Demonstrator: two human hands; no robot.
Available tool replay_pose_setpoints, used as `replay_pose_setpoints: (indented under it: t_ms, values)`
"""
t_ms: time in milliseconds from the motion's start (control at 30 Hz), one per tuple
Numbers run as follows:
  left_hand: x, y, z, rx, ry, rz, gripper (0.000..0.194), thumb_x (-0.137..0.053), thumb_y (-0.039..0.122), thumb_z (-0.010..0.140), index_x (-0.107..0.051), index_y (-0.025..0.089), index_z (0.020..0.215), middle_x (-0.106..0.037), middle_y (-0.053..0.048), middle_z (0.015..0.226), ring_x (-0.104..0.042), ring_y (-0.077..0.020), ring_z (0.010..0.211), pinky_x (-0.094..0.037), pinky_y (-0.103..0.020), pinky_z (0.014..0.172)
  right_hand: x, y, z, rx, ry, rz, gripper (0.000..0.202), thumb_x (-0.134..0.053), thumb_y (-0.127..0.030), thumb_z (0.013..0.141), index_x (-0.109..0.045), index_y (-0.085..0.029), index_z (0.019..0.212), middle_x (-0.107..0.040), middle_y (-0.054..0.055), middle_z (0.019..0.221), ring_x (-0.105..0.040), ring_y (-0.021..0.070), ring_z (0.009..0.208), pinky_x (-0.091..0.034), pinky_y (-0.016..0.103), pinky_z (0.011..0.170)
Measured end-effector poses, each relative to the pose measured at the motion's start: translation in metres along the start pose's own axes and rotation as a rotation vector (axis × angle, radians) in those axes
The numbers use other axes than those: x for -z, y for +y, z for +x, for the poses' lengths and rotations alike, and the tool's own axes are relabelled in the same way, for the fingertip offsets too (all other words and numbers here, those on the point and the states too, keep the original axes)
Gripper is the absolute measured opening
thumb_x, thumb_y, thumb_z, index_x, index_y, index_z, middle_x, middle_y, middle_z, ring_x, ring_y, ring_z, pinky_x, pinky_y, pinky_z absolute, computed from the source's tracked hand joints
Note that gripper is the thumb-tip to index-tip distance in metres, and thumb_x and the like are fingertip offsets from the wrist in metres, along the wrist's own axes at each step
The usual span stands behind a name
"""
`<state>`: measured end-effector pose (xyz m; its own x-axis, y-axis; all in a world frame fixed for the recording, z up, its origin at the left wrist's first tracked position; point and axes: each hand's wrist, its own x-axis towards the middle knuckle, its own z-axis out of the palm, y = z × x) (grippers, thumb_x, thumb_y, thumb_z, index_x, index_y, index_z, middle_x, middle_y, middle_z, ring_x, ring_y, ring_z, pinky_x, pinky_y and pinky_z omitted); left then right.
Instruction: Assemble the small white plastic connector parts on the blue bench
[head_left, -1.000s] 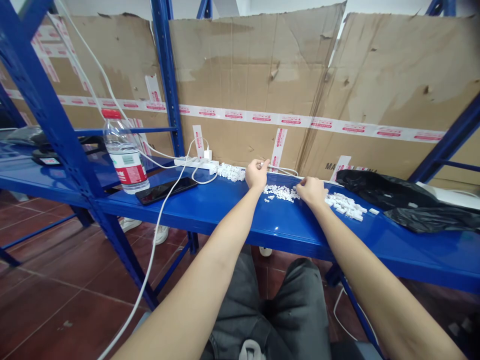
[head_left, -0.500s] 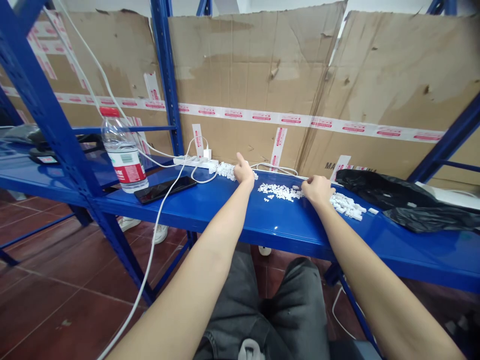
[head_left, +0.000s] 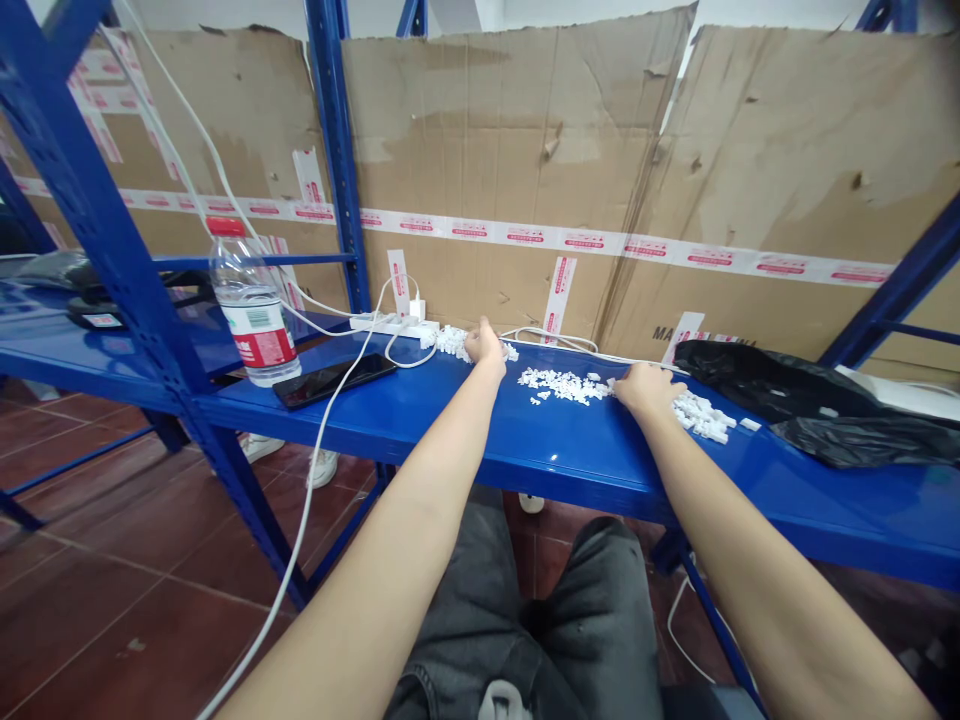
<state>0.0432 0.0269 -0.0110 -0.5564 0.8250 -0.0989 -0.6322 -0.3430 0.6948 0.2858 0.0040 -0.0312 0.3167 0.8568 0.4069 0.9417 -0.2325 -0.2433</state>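
Observation:
Small white pieces lie in three groups on the blue shelf (head_left: 525,445). My left hand (head_left: 486,345) is at the left pile (head_left: 450,342), its fingers mostly hidden behind the back of the hand. The middle group (head_left: 566,386) is spread flat between my hands. My right hand (head_left: 646,388) rests low between the middle group and the right pile (head_left: 703,415), fingers bent down near the middle group's edge. Whether either hand holds a piece cannot be made out.
A water bottle (head_left: 255,310) and a black phone (head_left: 334,380) are at the left, by a white power strip (head_left: 390,325) with cables. A black plastic bag (head_left: 757,385) lies at the right. Cardboard (head_left: 495,130) stands behind the shelf.
My left thumb, raised before, has come down toward the hand. My right hand has shifted slightly to the right, showing more of the middle group.

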Motion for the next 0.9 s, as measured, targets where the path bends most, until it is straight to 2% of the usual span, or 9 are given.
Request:
replay_pose_setpoints:
  t_ms: [133,267,400,500,567,633,700,800,900]
  values:
    - [0.002,0.011,-0.008,0.087,-0.037,-0.13,0.041,-0.043,0.048,0.103,-0.06,0.014,0.115,-0.066,-0.008,0.082,-0.058,-0.0115,0.054,-0.045,-0.02,0.046,0.006,-0.001,-0.003,0.02,-0.005,0.057,0.024,-0.057,-0.019,0.085,-0.075,-0.014,0.1,-0.069,0.022,0.117,-0.058,0.0395,0.119,-0.039,0.06,0.097]
    - [0.009,0.019,-0.011,0.077,-0.074,-0.199,0.064,-0.02,0.057,0.104,-0.052,0.012,0.135,-0.068,-0.016,0.101,-0.072,-0.0192,0.08,-0.059,-0.026,0.061,0.009,-0.004,-0.006,0.162,0.042,0.193,0.034,-0.048,-0.027,0.094,-0.077,-0.014,0.103,-0.07,0.021,0.116,-0.062,0.0378,0.114,-0.044,0.056,0.096]
    - [0.012,0.021,-0.01,0.029,-0.105,-0.087,0.066,-0.018,0.061,0.104,-0.046,0.015,0.142,-0.068,-0.017,0.11,-0.072,-0.0203,0.09,-0.06,-0.028,0.066,0.007,-0.009,-0.007,0.263,-0.06,0.208,0.036,-0.056,-0.045,0.094,-0.08,-0.019,0.102,-0.069,0.019,0.122,-0.059,0.0394,0.121,-0.044,0.059,0.098]
    - [0.009,0.019,-0.01,-0.037,-0.137,0.118,0.064,-0.013,0.06,0.104,-0.053,0.019,0.133,-0.068,-0.015,0.114,-0.071,-0.0192,0.089,-0.058,-0.027,0.067,0.005,-0.011,-0.006,0.262,-0.125,0.182,0.035,-0.059,-0.047,0.092,-0.08,-0.019,0.094,-0.072,0.017,0.117,-0.059,0.0396,0.12,-0.042,0.062,0.099]
    - [0.006,0.016,-0.014,-0.098,-0.176,0.307,0.056,-0.024,0.059,0.104,-0.06,0.02,0.121,-0.069,-0.014,0.113,-0.07,-0.0207,0.09,-0.057,-0.03,0.07,0.005,-0.011,-0.005,0.245,-0.141,0.195,0.031,-0.06,-0.043,0.092,-0.08,-0.019,0.089,-0.074,0.016,0.109,-0.061,0.0381,0.116,-0.042,0.061,0.099]
    - [0.005,0.011,-0.02,-0.18,-0.238,0.524,0.038,-0.048,0.055,0.099,-0.065,0.02,0.105,-0.071,-0.013,0.109,-0.069,-0.0239,0.097,-0.055,-0.033,0.078,0.005,-0.01,-0.004,0.232,-0.138,0.221,0.027,-0.062,-0.039,0.09,-0.079,-0.019,0.086,-0.075,0.014,0.103,-0.063,0.0359,0.112,-0.042,0.06,0.1]
    - [0.006,0.005,-0.027,-0.265,-0.314,0.748,0.024,-0.073,0.044,0.087,-0.066,0.021,0.088,-0.072,-0.011,0.106,-0.065,-0.0276,0.11,-0.051,-0.036,0.091,0.004,-0.01,-0.003,0.226,-0.118,0.249,0.021,-0.064,-0.034,0.087,-0.078,-0.019,0.085,-0.075,0.013,0.099,-0.064,0.0334,0.108,-0.043,0.057,0.099]
    - [0.01,-0.003,-0.038,-0.34,-0.386,1.051,0.032,-0.091,0.028,0.067,-0.059,0.02,0.069,-0.073,-0.012,0.102,-0.058,-0.0351,0.124,-0.042,-0.042,0.105,0.003,-0.009,-0.002,0.238,-0.089,0.279,0.014,-0.064,-0.027,0.083,-0.074,-0.019,0.087,-0.075,0.011,0.099,-0.065,0.0306,0.105,-0.044,0.053,0.096]
    - [0.012,-0.006,-0.044,-0.378,-0.398,1.271,0.042,-0.094,0.029,0.061,-0.053,0.019,0.063,-0.072,-0.017,0.105,-0.054,-0.0416,0.129,-0.038,-0.048,0.11,0.003,-0.009,-0.002,0.257,-0.062,0.301,0.013,-0.062,-0.027,0.085,-0.07,-0.019,0.09,-0.075,0.01,0.1,-0.065,0.0302,0.103,-0.044,0.05,0.095]
